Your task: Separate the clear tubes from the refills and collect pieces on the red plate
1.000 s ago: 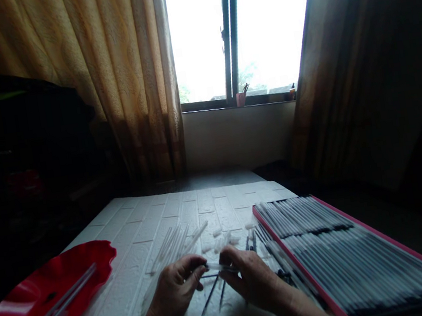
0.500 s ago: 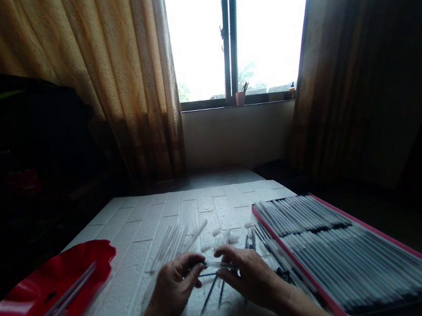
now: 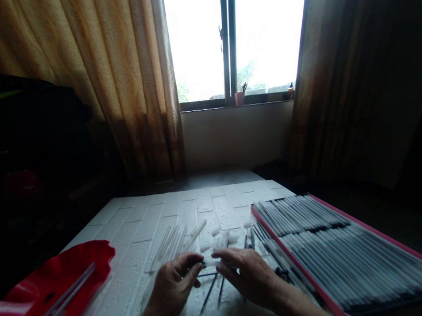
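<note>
the pink-rimmed box (image 3: 288, 252) lies on the white brick-patterned table cover (image 3: 127, 234), packed with two rows of slender clear-and-dark sticks (image 3: 360, 257), side by side. to the left of the box, the left hand (image 3: 174, 285) and the right hand (image 3: 252, 273) face each other, slightly apart, over the table cover. the left hand has thumb and forefinger closed on one end of a small clear piece (image 3: 209, 261), with a dark bit showing at the fingertips. the right hand is at the piece's other end, nearer the box, its thumb and fingers curved around it; whether they press on it, i cannot tell.

under and just below the hands, left of the box, several thin dark rods (image 3: 208, 295) lie at different angles. farther left of the box, beyond the left hand, a loose group of long clear tubes (image 3: 172, 242) lies flat. between those tubes and the box are short clear caps (image 3: 216, 231), and more dark sticks (image 3: 259, 232) lie just beside the box's left edge. well to the left of the box is a red wavy-rimmed tray (image 3: 68, 261) holding a few long sticks (image 3: 64, 301). beyond the box, a pink cup (image 3: 239, 99) stands on the window sill.
</note>
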`<state>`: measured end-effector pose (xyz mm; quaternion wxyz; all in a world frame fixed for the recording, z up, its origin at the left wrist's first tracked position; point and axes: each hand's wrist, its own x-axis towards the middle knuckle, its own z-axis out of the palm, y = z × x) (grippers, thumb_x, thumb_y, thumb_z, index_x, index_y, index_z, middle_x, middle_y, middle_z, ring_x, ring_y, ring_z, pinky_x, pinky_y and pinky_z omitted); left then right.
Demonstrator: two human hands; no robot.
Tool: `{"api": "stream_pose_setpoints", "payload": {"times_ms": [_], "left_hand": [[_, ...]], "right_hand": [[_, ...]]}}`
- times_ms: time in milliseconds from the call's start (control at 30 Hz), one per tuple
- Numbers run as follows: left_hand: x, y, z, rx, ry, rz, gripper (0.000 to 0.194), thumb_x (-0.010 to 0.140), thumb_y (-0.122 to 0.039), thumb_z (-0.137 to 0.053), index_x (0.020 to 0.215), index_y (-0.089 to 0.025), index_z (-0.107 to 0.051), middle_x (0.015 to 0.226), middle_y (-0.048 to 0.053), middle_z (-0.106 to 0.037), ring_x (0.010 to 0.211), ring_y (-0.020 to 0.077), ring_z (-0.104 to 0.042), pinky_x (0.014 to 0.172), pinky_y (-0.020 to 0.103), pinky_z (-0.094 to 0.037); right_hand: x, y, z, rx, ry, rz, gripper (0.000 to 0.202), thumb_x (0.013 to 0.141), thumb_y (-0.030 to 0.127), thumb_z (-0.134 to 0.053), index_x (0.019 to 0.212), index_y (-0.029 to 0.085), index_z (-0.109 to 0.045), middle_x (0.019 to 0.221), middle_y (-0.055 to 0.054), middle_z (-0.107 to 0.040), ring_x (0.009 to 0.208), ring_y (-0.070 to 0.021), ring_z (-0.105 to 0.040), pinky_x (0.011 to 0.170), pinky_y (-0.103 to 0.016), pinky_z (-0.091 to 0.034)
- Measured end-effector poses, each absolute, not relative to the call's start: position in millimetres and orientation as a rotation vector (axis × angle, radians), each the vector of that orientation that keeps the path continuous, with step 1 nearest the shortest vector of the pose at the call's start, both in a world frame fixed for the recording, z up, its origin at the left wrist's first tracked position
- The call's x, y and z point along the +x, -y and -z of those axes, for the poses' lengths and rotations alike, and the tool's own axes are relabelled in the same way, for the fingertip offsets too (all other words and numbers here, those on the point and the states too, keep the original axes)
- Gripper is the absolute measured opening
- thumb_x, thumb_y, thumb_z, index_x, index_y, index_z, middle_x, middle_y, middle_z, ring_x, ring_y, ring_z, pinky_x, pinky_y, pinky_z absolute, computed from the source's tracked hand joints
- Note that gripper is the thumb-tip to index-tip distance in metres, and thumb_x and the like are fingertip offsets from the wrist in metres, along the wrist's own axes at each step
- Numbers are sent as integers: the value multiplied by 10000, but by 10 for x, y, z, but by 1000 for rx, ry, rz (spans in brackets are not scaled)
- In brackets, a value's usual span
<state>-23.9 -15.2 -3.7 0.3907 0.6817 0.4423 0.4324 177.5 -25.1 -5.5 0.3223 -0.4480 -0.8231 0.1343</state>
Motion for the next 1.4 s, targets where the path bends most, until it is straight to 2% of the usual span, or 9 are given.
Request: {"api": "stream_pose_setpoints", "payload": {"times_ms": [133,267,367,567,767,900,1100,1233,1400], "left_hand": [[-246,146,48,1757,-1131,-1095,285,747,-419,-645,874,-169,-694,715,17,-695,545,134,-624,524,222,-501],[-249,142,57,1760,-1136,-1099,289,746,-425,-644,873,-169,-692,732,22,-700,546,136,-628,519,222,-504],[-254,131,74,1771,-1142,-1106,272,753,-404,-639,878,-168,-690,743,25,-703,553,139,-631,529,228,-512],[-268,119,70,1810,-1159,-1100,244,767,-389,-623,872,-180,-691,695,8,-684,546,135,-619,533,223,-506],[-268,127,32,1812,-1161,-1105,248,761,-392,-623,859,-175,-695,694,13,-688,540,133,-618,531,222,-503],[-270,126,24,1789,-1157,-1130,251,748,-394,-637,860,-177,-698,714,15,-696,546,135,-620,530,224,-503],[-266,141,-45,1690,-1201,-1135,310,719,-440,-636,864,-173,-695,637,7,-675,512,131,-595,414,189,-423],[-275,140,-64,1682,-1195,-1155,297,713,-428,-647,854,-171,-693,622,2,-669,498,127,-588,398,185,-402],[-293,131,-67,1667,-1186,-1160,302,698,-438,-666,838,-172,-691,662,11,-685,502,127,-601,373,174,-376]], "right_hand": [[1765,259,57,-1259,2146,-368,202,805,206,-590,1004,219,-553,835,-18,-704,703,-166,-645,619,-234,-397],[1764,259,49,-1252,2178,-312,55,845,188,-529,884,207,-563,778,-21,-678,696,-165,-632,607,-229,-384],[1762,257,34,-1240,2204,-286,159,901,221,-462,853,203,-613,784,-41,-679,714,-164,-638,631,-230,-403],[1763,266,28,-1223,2151,-365,242,829,219,-580,1071,215,-589,913,-51,-711,784,-182,-666,676,-246,-433],[1779,261,30,-1255,2153,-316,89,841,188,-547,906,212,-603,815,-30,-690,730,-173,-645,628,-234,-409],[1784,249,23,-1211,2171,-286,193,914,276,-476,953,234,-660,851,-48,-701,751,-173,-656,649,-241,-422],[1796,251,34,-1300,2099,-339,238,797,190,-611,1033,211,-586,851,-29,-708,743,-181,-656,644,-247,-422],[1819,229,51,-1253,2110,-285,63,856,224,-558,899,217,-604,808,-19,-685,732,-164,-643,635,-233,-407],[1835,199,59,-1214,2120,-225,186,912,289,-491,922,232,-668,838,-37,-688,729,-165,-645,635,-240,-412]]}}
